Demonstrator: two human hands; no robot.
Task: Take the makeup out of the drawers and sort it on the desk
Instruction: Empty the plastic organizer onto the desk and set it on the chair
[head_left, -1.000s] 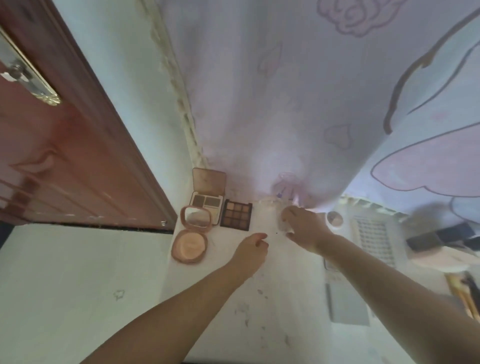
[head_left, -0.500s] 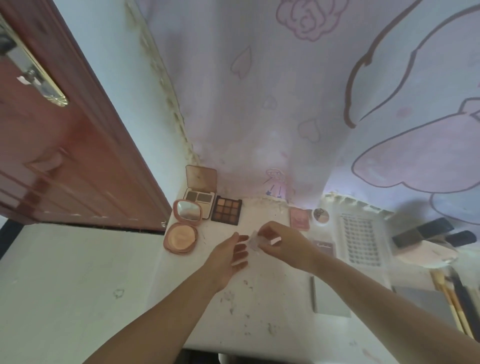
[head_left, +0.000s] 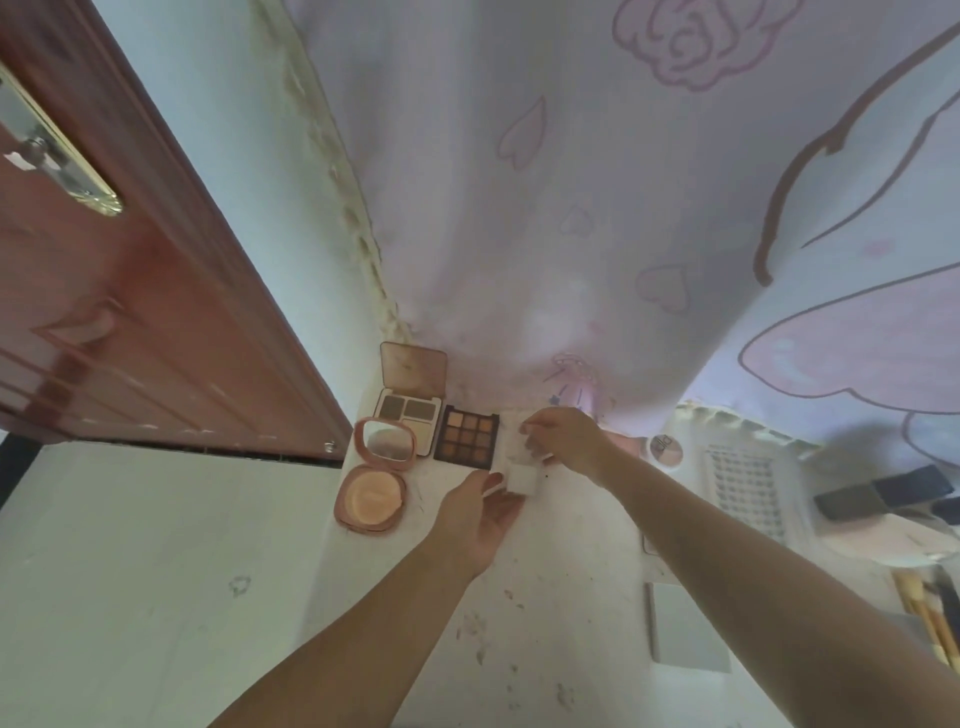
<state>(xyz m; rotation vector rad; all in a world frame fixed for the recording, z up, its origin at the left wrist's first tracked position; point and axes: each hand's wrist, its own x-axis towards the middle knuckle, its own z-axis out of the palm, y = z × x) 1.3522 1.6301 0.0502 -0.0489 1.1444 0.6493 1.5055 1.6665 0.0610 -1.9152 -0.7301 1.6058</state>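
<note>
We count 3 open makeup cases in a row at the table's back left: 1 round powder compact (head_left: 370, 498), 1 contour palette (head_left: 410, 410) and 1 eyeshadow palette (head_left: 466, 434) of 9 pans. We also see 1 small clear case (head_left: 521, 470) and 2 hands.

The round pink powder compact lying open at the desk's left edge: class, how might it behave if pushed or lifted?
The round pink powder compact lies flat, so it would probably slide, not roll. Its hinged mirror lid stands open, so it may flop when lifted. The mirror and pressed powder look fragile.
</note>
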